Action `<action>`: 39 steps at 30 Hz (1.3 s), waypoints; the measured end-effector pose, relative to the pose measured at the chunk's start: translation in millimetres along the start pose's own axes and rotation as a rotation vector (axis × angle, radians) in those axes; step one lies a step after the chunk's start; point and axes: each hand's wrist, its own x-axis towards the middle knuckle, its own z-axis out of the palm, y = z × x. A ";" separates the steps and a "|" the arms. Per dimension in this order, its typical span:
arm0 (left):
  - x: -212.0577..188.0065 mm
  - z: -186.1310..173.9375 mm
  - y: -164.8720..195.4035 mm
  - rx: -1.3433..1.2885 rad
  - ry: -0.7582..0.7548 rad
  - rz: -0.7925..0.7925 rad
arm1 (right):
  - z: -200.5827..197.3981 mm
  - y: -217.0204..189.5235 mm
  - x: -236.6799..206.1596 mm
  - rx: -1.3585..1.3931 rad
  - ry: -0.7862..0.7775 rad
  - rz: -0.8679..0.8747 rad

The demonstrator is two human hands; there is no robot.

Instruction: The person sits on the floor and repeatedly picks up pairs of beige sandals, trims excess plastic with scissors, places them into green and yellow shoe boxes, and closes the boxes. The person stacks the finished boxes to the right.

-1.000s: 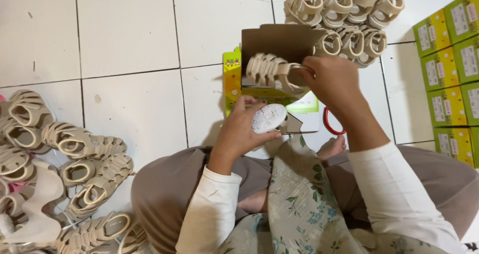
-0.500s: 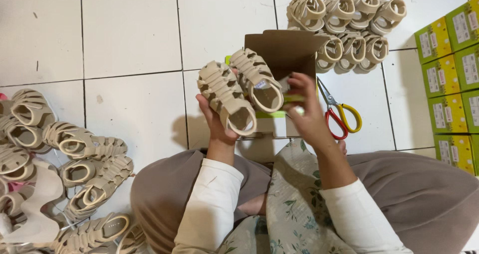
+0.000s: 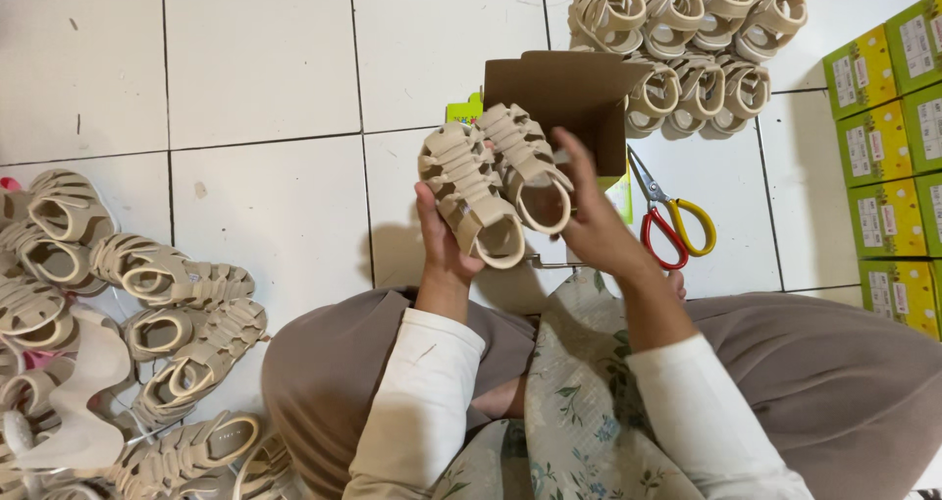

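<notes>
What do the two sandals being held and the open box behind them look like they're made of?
The two beige sandals, gripped by the left hand and right hand, look like molded plastic or rubber: one uniform colour, smooth straps with a soft sheen, no stitching visible. It could be soft PVC; the look leaves that open. The open box appears to be cardboard: plain matte brown inside, with thin, folded flaps.

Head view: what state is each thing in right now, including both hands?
Left hand: closed around left beige sandal, held up.
Right hand: grip on right beige sandal, held up.
Cardboard box: open, flap raised.
Scissors: lying on floor, blades closed.
Sandal pile: loose on floor.
Sandal group: packed in rows.
Green-yellow boxes: closed, lined up.
</notes>
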 end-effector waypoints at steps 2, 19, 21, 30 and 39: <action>2.2 -1.8 -0.3 0.011 0.003 0.005 | -16.7 -24.2 -12.0 0.020 -0.001 -0.081; 5.2 71.8 9.7 2.109 -0.105 -0.062 | -51.7 8.5 84.1 -0.876 -0.160 -0.194; 4.4 68.2 6.3 2.091 -0.097 0.007 | -50.2 16.1 88.6 -0.901 -0.204 -0.156; 2.4 72.8 5.7 2.106 -0.122 -0.065 | -43.8 31.8 97.1 -0.945 -0.250 -0.045; -7.1 76.5 6.7 2.059 -0.155 -0.117 | -32.3 50.8 86.1 -1.146 -0.250 -0.117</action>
